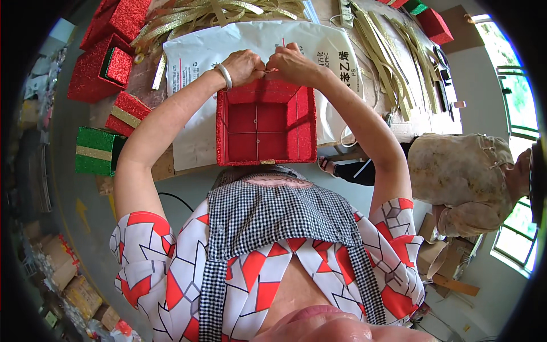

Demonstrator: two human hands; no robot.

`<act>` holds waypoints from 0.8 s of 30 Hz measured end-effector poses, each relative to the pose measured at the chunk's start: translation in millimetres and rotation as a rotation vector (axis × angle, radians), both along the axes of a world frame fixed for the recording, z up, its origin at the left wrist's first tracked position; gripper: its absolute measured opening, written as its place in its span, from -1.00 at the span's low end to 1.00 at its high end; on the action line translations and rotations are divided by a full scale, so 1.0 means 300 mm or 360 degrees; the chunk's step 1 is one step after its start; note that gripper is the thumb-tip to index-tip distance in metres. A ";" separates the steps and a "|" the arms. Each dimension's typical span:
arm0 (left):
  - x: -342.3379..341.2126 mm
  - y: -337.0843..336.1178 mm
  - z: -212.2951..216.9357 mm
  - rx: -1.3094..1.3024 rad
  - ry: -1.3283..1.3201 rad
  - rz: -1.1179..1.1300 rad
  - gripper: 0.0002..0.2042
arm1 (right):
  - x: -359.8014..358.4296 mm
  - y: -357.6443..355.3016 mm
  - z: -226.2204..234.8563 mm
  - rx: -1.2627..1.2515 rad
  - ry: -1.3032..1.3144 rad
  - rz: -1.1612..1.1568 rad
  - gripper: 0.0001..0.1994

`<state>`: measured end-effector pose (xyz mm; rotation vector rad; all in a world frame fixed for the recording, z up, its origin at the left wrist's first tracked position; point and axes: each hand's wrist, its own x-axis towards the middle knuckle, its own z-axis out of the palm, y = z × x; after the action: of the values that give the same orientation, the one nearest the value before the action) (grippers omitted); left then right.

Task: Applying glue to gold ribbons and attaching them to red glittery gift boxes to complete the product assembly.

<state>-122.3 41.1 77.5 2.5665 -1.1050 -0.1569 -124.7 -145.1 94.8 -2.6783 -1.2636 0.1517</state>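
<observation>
1. The red box (256, 117) sat at the table's near edge, mid-width, open side facing the wearer; likely put there for easy reach by both hands.
2. Left hand (245, 67) and right hand (293, 64) met at the box's far rim, arms spread around it. Fingers of both were curled together, pinched on a thin strand (272, 70); its material was too small to make out. Two-sided grip probably kept it steady and taut.
3. Thin wires crossed the box's inside, likely stiffening it.
4. White sack (191, 134) lay under the box, probably as a clean work mat over the table (326, 11), whose wood showed around it.
5. Gold strips (393, 80) lay loose toward the right edge, another gold heap (188, 21) along the far edge; seemingly parked within reach but off the work spot.
6. Left edge: red box with gold band (128, 113), green box (94, 151), more red boxes (94, 71) near the far-left corner.
7. Room: co-worker (461, 171) right of the table, windows (521, 102) beyond, cardboard (447, 262) below; grey floor (85, 233) with yellow arrow and clutter, left.
</observation>
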 end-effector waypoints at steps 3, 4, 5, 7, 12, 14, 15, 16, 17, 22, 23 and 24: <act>-0.006 -0.009 -0.005 -0.0062 -0.0049 -0.0038 -0.88 | -0.002 0.005 0.017 -0.0135 -0.0073 0.0103 -0.83; -0.010 -0.012 -0.007 -0.0161 -0.0102 -0.0058 -0.86 | 0.007 0.001 0.009 -0.0125 -0.0069 0.0129 -0.83; -0.006 -0.013 -0.003 -0.0146 -0.0111 -0.0064 -0.87 | 0.019 -0.004 -0.003 -0.0149 -0.0112 0.0081 -0.86; -0.001 -0.017 0.016 -0.0118 -0.0132 -0.0060 -0.87 | 0.024 -0.012 -0.032 0.0177 -0.0446 0.0245 -0.87; 0.009 -0.003 -0.003 -0.0198 -0.0008 -0.0059 -0.85 | 0.013 -0.017 -0.031 0.0132 -0.0358 0.0208 -0.83; 0.013 -0.004 -0.005 -0.0203 0.0089 -0.0056 -0.84 | 0.014 -0.017 -0.029 0.0123 -0.0385 0.0220 -0.81; 0.012 -0.019 0.015 -0.0104 0.0059 -0.0033 -0.84 | 0.012 -0.021 -0.021 0.0124 -0.0383 0.0217 -0.81; 0.011 -0.033 0.022 -0.0004 0.0031 -0.0011 -0.83 | 0.013 -0.027 -0.013 0.0112 -0.0276 0.0123 -0.81; 0.022 -0.046 0.007 -0.0033 -0.0049 -0.0007 -0.84 | 0.017 -0.035 -0.003 0.0100 -0.0167 0.0028 -0.80; 0.039 -0.045 -0.034 -0.0163 -0.0163 -0.0047 -0.87 | 0.038 -0.021 -0.014 -0.0126 -0.0202 0.0023 -0.81; 0.041 -0.045 -0.038 -0.0238 -0.0196 -0.0066 -0.87 | 0.038 -0.027 -0.030 -0.0120 -0.0191 0.0017 -0.81; 0.034 -0.052 -0.031 -0.0243 -0.0182 -0.0043 -0.88 | 0.037 -0.039 -0.053 -0.0063 -0.0309 0.0060 -0.84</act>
<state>-112.2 25.7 68.1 2.4510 -1.1460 0.0661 -113.6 -156.8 78.9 -2.7594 -1.3798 -0.0814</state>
